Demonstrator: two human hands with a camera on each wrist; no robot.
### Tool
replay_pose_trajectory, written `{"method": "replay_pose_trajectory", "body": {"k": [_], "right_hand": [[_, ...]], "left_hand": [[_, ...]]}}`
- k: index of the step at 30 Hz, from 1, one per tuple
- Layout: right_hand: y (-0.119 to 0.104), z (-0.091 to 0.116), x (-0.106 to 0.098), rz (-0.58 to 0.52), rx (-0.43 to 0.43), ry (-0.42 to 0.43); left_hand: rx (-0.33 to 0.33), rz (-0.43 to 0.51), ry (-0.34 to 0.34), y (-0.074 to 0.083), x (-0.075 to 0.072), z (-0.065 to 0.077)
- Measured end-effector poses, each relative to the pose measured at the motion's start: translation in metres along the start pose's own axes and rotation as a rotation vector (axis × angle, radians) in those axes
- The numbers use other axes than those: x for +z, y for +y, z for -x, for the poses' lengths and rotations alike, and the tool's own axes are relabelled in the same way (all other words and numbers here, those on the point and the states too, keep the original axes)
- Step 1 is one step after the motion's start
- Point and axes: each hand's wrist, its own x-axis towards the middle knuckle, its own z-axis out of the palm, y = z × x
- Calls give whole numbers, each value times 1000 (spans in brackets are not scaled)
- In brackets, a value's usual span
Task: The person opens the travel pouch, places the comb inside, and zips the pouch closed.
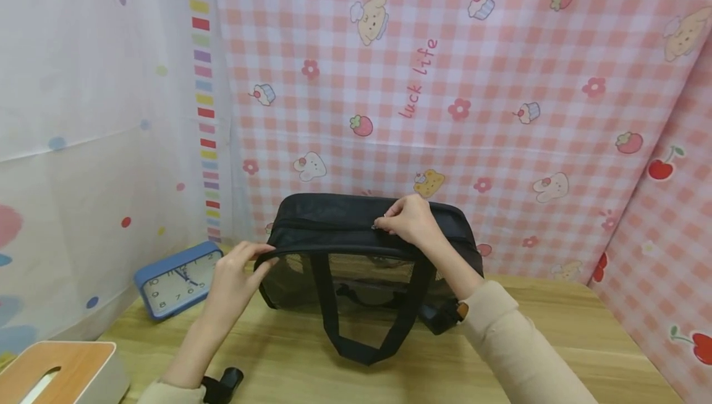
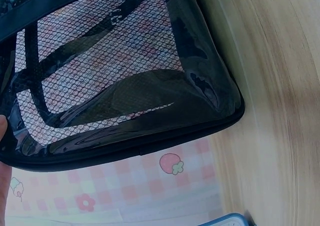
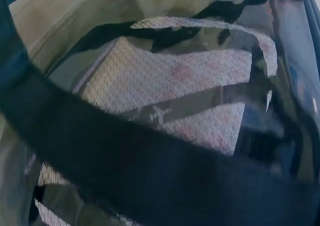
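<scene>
A black bag (image 1: pixel 334 205) with a see-through front panel and mesh behind it stands upright on the wooden table. My left hand (image 1: pixel 236 274) pinches the bag's upper left corner between thumb and fingers. On top, my right hand (image 1: pixel 411 220) pinches a small zipper pull (image 1: pixel 375 227) partway along the zipper. A black handle strap (image 1: pixel 329 305) hangs down over the front. In the left wrist view, the clear panel and black piped edge (image 2: pixel 125 153) fill the upper left. The handle strap (image 3: pixel 130 156) crosses the right wrist view, where my fingers are out of sight.
A blue-framed clock (image 1: pixel 180 280) leans at the left, beside the bag. Nearer the front left sits a tissue box (image 1: pixel 72 367) with a wood-coloured lid. Patterned cloth (image 1: pixel 356 83) hangs close behind the bag and along both sides of the table (image 1: pixel 567 336).
</scene>
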Motion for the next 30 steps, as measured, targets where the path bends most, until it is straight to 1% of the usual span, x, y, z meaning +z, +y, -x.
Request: {"method": "replay_pose_trajectory", "body": {"k": [4,8,15,18,20,24,30], "right_hand": [[5,2,-7,2,6,-3],[8,4,-12,10,-7,-2],[17,8,-24,23,28,5],[23,10,-29,11,47,21],[27,12,-32,-18,56,24],[33,14,-39,-47,45,28],[42,19,-49,-29,46,35]], "left_hand": [[2,5,4,-1,1,-1],[1,4,8,-1,1,-1],[3,4,9,0,1,0],[0,3,11,-1,1,0],[-1,7,13,-2,0,1],[-1,13,18,-2,0,1],[9,15,18,-1,3,1]]}}
